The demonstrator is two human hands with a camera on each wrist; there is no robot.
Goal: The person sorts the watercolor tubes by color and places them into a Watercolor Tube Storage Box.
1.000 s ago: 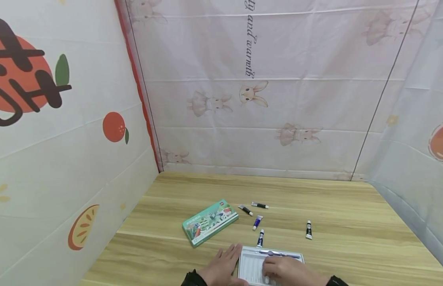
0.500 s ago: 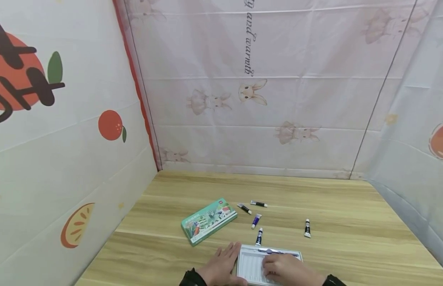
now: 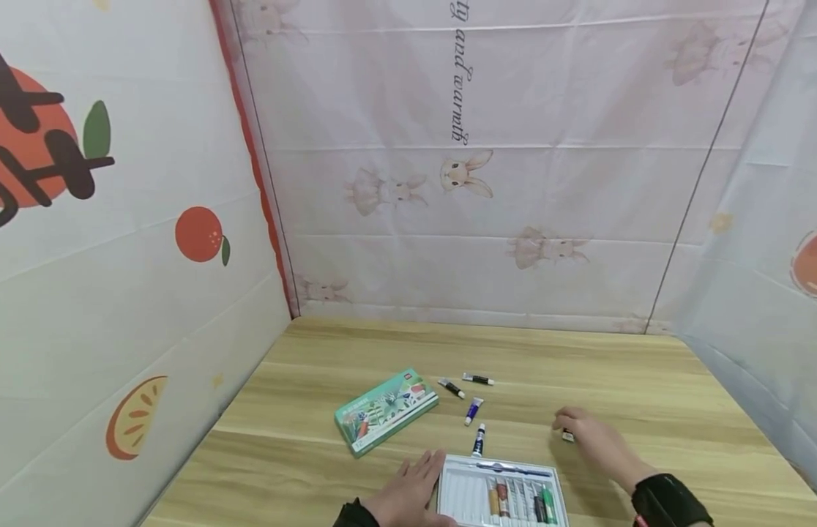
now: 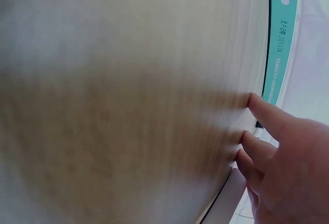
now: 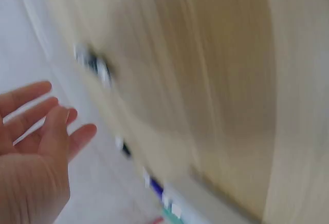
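Note:
My left hand [image 3: 411, 492] rests with straight fingers on the table at the left edge of a white plastic tray [image 3: 463, 492]. Slots on the tray's right side hold several paint tubes [image 3: 503, 499], brown to green, and a thin paintbrush [image 3: 512, 468] lies along its far side. Out to the right, my right hand [image 3: 596, 443] hovers over a black paint tube [image 3: 568, 436], partly covering it. In the right wrist view, the fingers are spread apart with nothing between them, and that black tube [image 5: 92, 64] appears blurred, apart from the fingertips.
A green paint box [image 3: 386, 411] lies left of centre. Beyond the tray are a dark blue tube [image 3: 479, 440], a purple tube [image 3: 474, 411] and two black-labelled tubes, one [image 3: 452, 388] beside the box. Printed cloth walls [image 3: 566, 183] enclose the wooden table [image 3: 672, 410].
My right hand has left the tray and moved right and away to the black tube, uncovering the tubes in the slots. The left hand stays at the tray's edge.

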